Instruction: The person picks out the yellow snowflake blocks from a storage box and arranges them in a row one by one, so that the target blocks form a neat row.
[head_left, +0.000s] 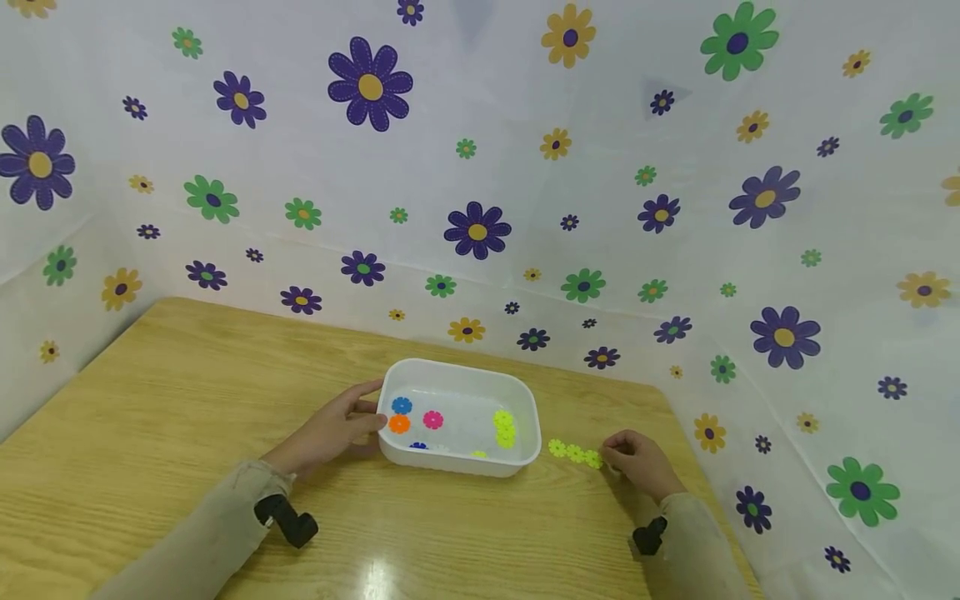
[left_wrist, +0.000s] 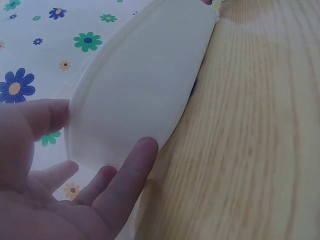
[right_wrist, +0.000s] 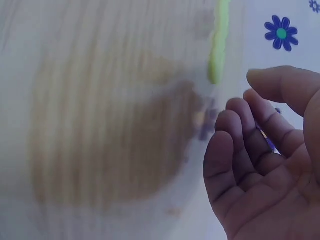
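A white plastic tub (head_left: 457,462) stands on the wooden table. At its left end my left hand (head_left: 330,429) holds it, thumb at the rim and fingers against the outer wall (left_wrist: 135,85). Just beyond the tub's right end, three yellow flower-shaped discs (head_left: 575,453) lie in a joined row. My right hand (head_left: 637,460) is at the row's right end, fingers loosely bent. In the right wrist view, thumb and fingers are apart with nothing between them, and the yellow row (right_wrist: 218,45) is just past the fingertips.
Inside the tub lie more flower discs: blue (head_left: 402,405), orange (head_left: 399,424), pink (head_left: 432,420) and a yellow cluster (head_left: 506,429). The front wall partly hides others. A white sheet printed with flowers (head_left: 420,192) rises behind the table (head_left: 247,350) and along its sides.
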